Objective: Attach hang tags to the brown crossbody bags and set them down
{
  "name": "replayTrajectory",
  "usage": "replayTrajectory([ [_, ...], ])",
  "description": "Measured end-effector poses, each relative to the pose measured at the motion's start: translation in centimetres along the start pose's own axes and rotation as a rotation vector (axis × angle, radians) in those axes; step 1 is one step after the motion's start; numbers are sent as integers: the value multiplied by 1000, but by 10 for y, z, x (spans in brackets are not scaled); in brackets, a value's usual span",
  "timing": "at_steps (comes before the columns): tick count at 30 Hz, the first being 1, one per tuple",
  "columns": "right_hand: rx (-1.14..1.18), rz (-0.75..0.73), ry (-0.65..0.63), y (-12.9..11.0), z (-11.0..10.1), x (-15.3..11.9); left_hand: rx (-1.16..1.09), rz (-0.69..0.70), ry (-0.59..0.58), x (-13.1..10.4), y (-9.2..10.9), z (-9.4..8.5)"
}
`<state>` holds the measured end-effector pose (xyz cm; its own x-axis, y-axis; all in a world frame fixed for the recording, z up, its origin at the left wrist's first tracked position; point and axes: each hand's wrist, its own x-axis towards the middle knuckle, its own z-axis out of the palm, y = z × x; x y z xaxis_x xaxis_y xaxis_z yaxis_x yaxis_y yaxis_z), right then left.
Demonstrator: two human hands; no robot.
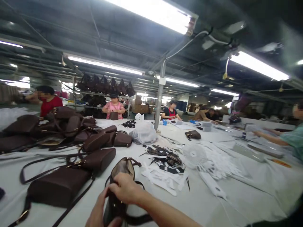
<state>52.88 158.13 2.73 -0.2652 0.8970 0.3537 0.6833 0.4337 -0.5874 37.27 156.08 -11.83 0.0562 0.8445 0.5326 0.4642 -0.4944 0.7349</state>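
A dark brown handbag (pixel 113 200) stands tilted in front of me, its mouth open toward the far side and pale lining showing. My left hand (pixel 98 209) grips the bag's near left side, with the thumb low across its front. My right hand (pixel 127 188) reaches over from the right and closes on the bag's rim; its fingertips are partly hidden. Just left of the bag lies another brown handbag (pixel 59 186) with its strap spread on the table. Right of it sit white paper strips (pixel 161 180) and a heap of black tags with cords (pixel 165 157).
A large pile of brown bags (pixel 71 126) covers the table's left side. A white fan (pixel 193 154) lies to the right beside white strips. A metal post (pixel 159 107) rises beyond a clear plastic bag (pixel 144 132). Several co-workers are around the table, one with a teal sleeve (pixel 290 135) at right.
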Motion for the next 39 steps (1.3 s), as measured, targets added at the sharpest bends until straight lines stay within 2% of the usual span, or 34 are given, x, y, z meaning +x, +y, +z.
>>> replayTrajectory([
  [2, 21, -211, -139, -5, -1, -13, -3, -97, -5, -2, 19, 11],
  [3, 52, -297, -161, -5, -8, -16, -22, -151, -38, -2, 26, 14],
  [4, 103, -347, -132, -2, -19, -19, -43, -198, -9, -1, 31, 15],
  [5, 137, -364, -69, 5, -30, -21, -60, -202, -32, 1, 34, 14],
  [7, 129, -301, 68, 24, -49, -25, -84, -183, -62, 6, 37, 11],
  [10, 95, -96, 122, 59, -56, -42, -120, -156, -102, 13, 35, 6],
  [12, 125, 9, 83, 79, -48, -57, -136, -169, -136, 19, 31, 2],
  [14, 174, 52, 41, 96, -33, -71, -173, -219, -157, 25, 29, -5],
  [17, 198, 97, 3, 111, -9, -81, -167, -282, -72, 32, 36, -15],
  [20, 158, 108, -72, 112, 17, -89, 56, -111, 1, 35, 55, -11],
  [23, 96, 13, -227, 102, 41, -101, 235, 62, -36, 40, 67, 3],
  [25, 91, -64, -325, 100, 48, -106, 239, 115, -78, 49, 62, 5],
  [27, 124, -88, -320, 108, 40, -107, 199, 152, -151, 63, 47, -3],
  [30, 56, 67, -115, 147, -1, -95, 193, 133, -239, 88, 23, -28],
  [33, -131, 269, 74, 213, -49, -72, 242, 146, -261, 99, 13, -47],
  [35, -215, 353, 156, 256, -70, -55, 303, 210, -171, 91, 15, -50],
  [36, -253, 383, 191, 274, -74, -46, 337, 247, -88, 83, 18, -49],
  [38, -317, 415, 258, 301, -74, -32, 396, 314, 90, 65, 22, -44],
  [39, -341, 421, 289, 311, -69, -26, 415, 355, 141, 57, 23, -42],
])
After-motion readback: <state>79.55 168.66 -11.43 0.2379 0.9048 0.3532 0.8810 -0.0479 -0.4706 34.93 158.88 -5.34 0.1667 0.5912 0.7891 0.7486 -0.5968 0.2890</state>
